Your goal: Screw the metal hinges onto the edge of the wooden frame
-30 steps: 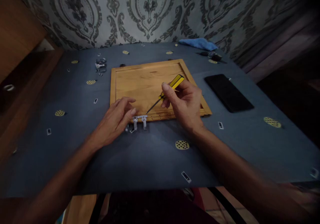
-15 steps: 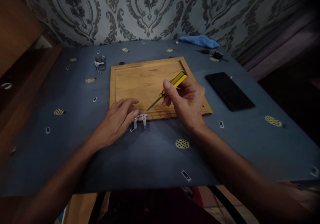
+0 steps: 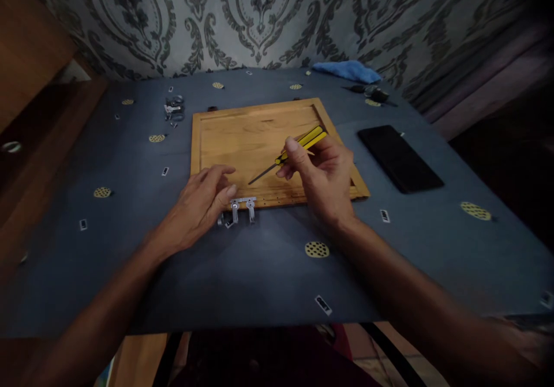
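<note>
A framed wooden panel (image 3: 246, 136) lies flat on the blue-grey tablecloth, with a row of small holes along its near edge. Several silvery metal hinges (image 3: 250, 208) sit side by side on the left part of that edge, their arms jutting toward me. Over the panel's near left corner rests my left hand (image 3: 203, 202), fingers loosely spread, the thumb beside the hinges. My right hand (image 3: 324, 173) grips the yellow-and-black handle of a screwdriver (image 3: 305, 142) above the panel. Its thin shaft points down and left, the tip apart from the hinges.
Several more metal fittings (image 3: 173, 109) lie at the back left. To the right of the panel is a black phone-like slab (image 3: 400, 159). A blue cloth (image 3: 346, 71) and a dark tool (image 3: 374, 94) lie at the back right. Wooden furniture (image 3: 52, 121) borders the table on the left.
The screwdriver tip has lifted up and left, away from the panel's near edge. My left thumb has drawn back slightly, showing more of the hinges.
</note>
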`<state>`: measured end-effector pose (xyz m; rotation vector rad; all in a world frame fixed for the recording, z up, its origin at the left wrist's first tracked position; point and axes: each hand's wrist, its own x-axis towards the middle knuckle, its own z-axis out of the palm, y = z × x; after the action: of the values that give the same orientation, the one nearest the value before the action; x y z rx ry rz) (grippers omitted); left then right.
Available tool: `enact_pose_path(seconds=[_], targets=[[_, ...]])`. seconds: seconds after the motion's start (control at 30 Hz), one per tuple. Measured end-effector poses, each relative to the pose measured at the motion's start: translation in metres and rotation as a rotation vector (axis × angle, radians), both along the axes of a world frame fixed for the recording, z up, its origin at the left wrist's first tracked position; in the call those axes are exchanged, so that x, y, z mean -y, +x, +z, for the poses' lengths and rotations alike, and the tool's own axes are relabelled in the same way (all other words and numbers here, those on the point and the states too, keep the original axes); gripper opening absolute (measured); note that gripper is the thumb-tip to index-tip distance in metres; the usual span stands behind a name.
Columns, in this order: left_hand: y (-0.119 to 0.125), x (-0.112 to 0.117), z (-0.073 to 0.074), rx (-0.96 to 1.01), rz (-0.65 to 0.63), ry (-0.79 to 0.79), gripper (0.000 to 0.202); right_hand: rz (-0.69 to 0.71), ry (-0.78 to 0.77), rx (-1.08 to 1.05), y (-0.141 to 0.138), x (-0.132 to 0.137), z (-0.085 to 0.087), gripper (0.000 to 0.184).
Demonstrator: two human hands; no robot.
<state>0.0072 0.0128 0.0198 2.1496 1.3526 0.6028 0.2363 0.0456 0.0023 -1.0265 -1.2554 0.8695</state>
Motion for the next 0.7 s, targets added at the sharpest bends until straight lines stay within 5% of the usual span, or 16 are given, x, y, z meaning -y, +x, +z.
enact_pose_path(seconds=[0.23,0.5,0.7], targets=[[-0.022,-0.019,-0.003,0.041,0.233,0.235,0.039,0.178,-0.241,-0.275,0.003,-0.016,-0.026,0.040],[-0.068,-0.050,-0.029,0.051,0.515,0.389,0.033,0.033,-0.288,-0.270,0.010,-0.028,-0.043,0.063],[-0.101,-0.067,-0.042,0.029,0.681,0.384,0.025,-0.002,-0.292,-0.188,0.011,-0.034,-0.052,0.044]])
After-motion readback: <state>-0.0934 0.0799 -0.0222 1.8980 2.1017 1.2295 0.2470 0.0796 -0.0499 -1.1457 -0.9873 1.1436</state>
